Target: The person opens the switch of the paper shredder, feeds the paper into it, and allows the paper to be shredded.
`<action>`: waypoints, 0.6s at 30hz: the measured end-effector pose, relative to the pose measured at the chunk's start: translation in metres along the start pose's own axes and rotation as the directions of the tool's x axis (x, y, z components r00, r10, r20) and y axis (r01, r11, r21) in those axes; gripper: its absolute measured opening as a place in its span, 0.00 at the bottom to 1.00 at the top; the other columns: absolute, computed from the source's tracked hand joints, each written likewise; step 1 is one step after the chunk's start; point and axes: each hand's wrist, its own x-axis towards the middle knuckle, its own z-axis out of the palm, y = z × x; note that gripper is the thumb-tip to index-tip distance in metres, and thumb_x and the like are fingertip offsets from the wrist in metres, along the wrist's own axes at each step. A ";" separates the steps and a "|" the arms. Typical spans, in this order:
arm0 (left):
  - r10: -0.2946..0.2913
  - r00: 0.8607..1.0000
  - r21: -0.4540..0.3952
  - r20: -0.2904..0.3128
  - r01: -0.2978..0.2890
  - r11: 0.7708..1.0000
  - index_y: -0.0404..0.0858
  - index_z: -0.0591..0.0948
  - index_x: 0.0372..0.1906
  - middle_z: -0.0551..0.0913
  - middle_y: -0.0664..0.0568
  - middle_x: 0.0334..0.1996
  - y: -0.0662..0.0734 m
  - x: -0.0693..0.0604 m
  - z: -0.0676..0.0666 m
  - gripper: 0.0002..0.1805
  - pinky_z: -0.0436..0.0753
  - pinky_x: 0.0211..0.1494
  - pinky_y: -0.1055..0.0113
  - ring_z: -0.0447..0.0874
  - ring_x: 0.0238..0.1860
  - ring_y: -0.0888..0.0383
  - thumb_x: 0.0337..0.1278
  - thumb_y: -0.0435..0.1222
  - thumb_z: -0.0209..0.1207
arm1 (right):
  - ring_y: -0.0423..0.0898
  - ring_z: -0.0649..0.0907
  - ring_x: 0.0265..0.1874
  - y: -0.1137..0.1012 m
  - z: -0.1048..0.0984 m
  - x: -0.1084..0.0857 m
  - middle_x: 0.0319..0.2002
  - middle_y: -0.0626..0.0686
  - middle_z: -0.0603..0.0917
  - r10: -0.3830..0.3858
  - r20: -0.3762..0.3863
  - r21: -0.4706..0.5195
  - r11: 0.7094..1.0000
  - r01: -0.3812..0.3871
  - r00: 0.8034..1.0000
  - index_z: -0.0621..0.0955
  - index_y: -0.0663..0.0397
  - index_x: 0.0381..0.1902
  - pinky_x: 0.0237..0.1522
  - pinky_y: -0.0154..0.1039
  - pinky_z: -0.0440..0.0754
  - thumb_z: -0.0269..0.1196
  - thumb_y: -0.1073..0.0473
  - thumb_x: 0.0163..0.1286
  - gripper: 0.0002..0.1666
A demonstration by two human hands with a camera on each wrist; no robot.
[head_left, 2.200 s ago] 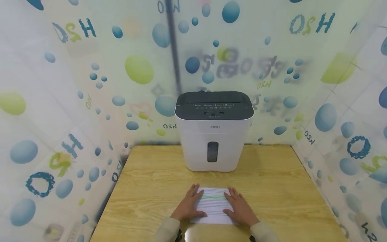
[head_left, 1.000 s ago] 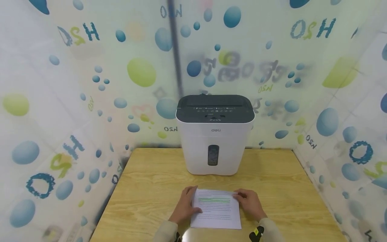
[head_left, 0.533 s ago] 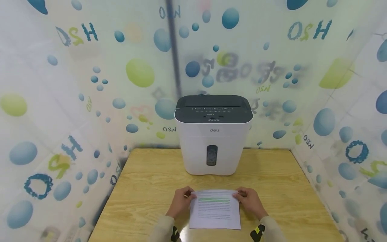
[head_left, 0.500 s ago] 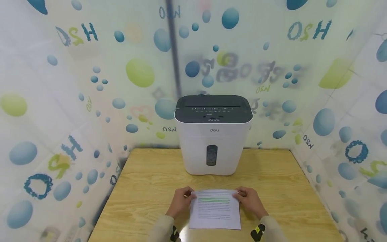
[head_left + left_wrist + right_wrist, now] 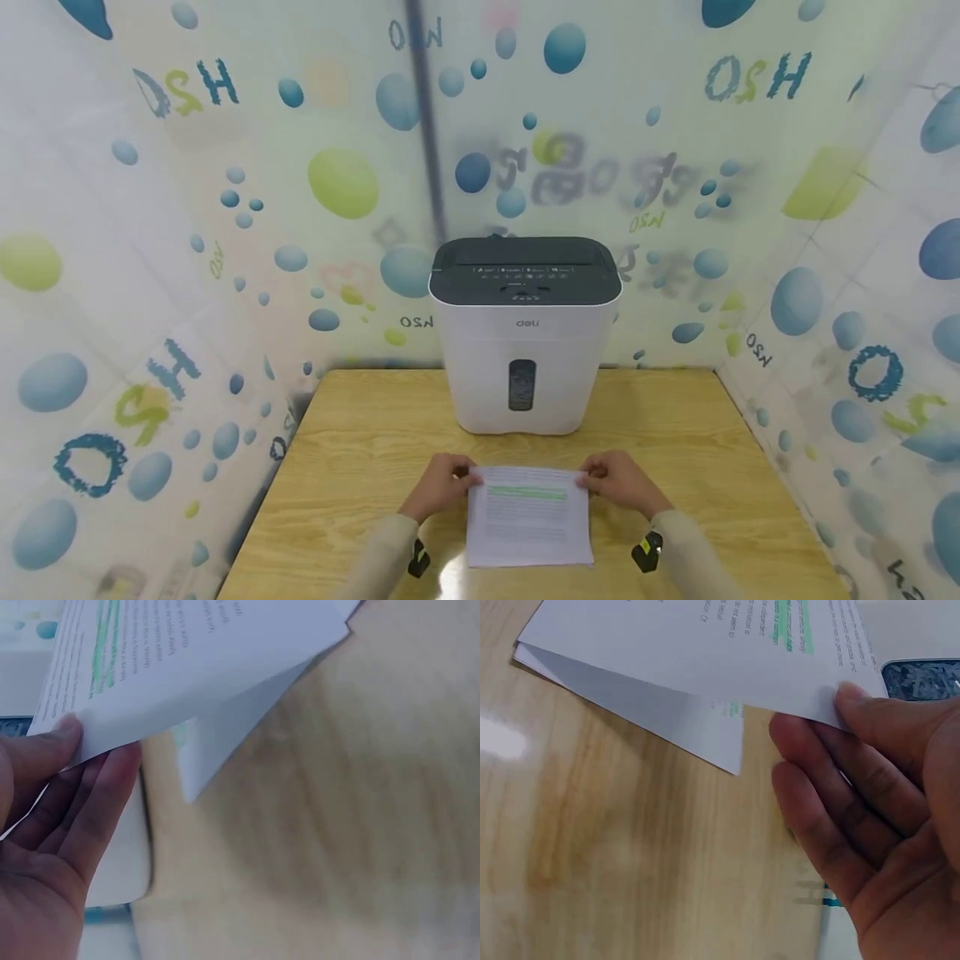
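A printed sheet of paper (image 5: 528, 521) with green highlighted lines is held above the table, in front of the paper shredder (image 5: 525, 350). My left hand (image 5: 441, 483) pinches its far left corner between thumb and fingers. At the far right corner my right hand (image 5: 618, 482) pinches it the same way. Both wrist views show a second paper layer (image 5: 675, 727) hanging below the top one, the two coming together toward the near end like a fold. The left wrist view shows the thumb (image 5: 60, 739) on the printed face and fingertips beneath.
The white shredder with its dark top (image 5: 525, 271) stands at the back of the wooden table (image 5: 360, 467). A small window (image 5: 522, 385) on its front shows shreds inside. Patterned curtains (image 5: 345, 183) enclose the table at the back and both sides.
Both hands first lay flat on the paper. The right hand then took the far right corner, and the left took the far left corner. The paper's far edge has since been lifted slightly.
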 end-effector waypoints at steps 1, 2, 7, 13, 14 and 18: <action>0.006 1.000 -0.001 0.017 -0.006 1.000 0.37 0.89 0.35 0.88 0.51 0.32 0.002 0.001 -0.003 0.04 0.84 0.30 0.72 0.82 0.32 0.66 0.64 0.29 0.65 | 0.41 0.85 0.29 -0.002 -0.003 0.001 0.31 0.46 0.88 -0.009 0.017 0.000 1.000 0.009 1.000 0.87 0.52 0.39 0.29 0.33 0.81 0.68 0.57 0.70 0.05; 0.010 0.999 -0.004 0.035 -0.010 1.000 0.37 0.88 0.35 0.88 0.51 0.32 0.005 0.002 -0.006 0.04 0.85 0.30 0.72 0.82 0.32 0.65 0.64 0.28 0.65 | 0.43 0.86 0.29 -0.004 -0.005 0.001 0.31 0.46 0.88 -0.019 0.034 0.000 1.000 0.019 0.999 0.87 0.52 0.38 0.29 0.33 0.82 0.68 0.57 0.71 0.05; 0.035 0.993 0.010 0.113 -0.036 0.999 0.35 0.88 0.35 0.88 0.48 0.30 0.020 0.009 -0.022 0.03 0.85 0.29 0.71 0.85 0.30 0.60 0.64 0.28 0.64 | 0.51 0.88 0.29 -0.016 -0.022 0.006 0.28 0.47 0.88 -0.081 0.108 -0.022 0.996 0.084 0.991 0.87 0.53 0.36 0.29 0.33 0.82 0.67 0.57 0.71 0.06; 0.063 0.984 0.031 0.169 -0.069 0.997 0.35 0.88 0.34 0.89 0.46 0.31 0.035 0.019 -0.039 0.05 0.84 0.27 0.71 0.87 0.27 0.55 0.64 0.27 0.63 | 0.49 0.88 0.28 -0.034 -0.043 0.012 0.28 0.48 0.88 -0.129 0.168 -0.062 0.988 0.141 0.977 0.88 0.55 0.36 0.30 0.34 0.83 0.66 0.58 0.72 0.07; 0.065 0.982 0.039 0.175 -0.073 0.997 0.35 0.88 0.34 0.89 0.46 0.31 0.037 0.021 -0.042 0.05 0.84 0.27 0.70 0.88 0.26 0.55 0.64 0.28 0.63 | 0.47 0.87 0.27 -0.037 -0.047 0.013 0.28 0.48 0.89 -0.136 0.173 -0.074 0.986 0.151 0.975 0.88 0.55 0.36 0.30 0.34 0.83 0.66 0.58 0.72 0.07; 0.074 0.979 0.086 0.192 -0.092 0.992 0.37 0.87 0.31 0.88 0.48 0.28 0.045 0.028 -0.053 0.07 0.82 0.26 0.70 0.86 0.24 0.56 0.65 0.28 0.63 | 0.38 0.85 0.25 -0.046 -0.059 0.018 0.27 0.48 0.89 -0.160 0.184 -0.109 0.977 0.181 0.970 0.88 0.55 0.35 0.30 0.34 0.83 0.66 0.58 0.72 0.08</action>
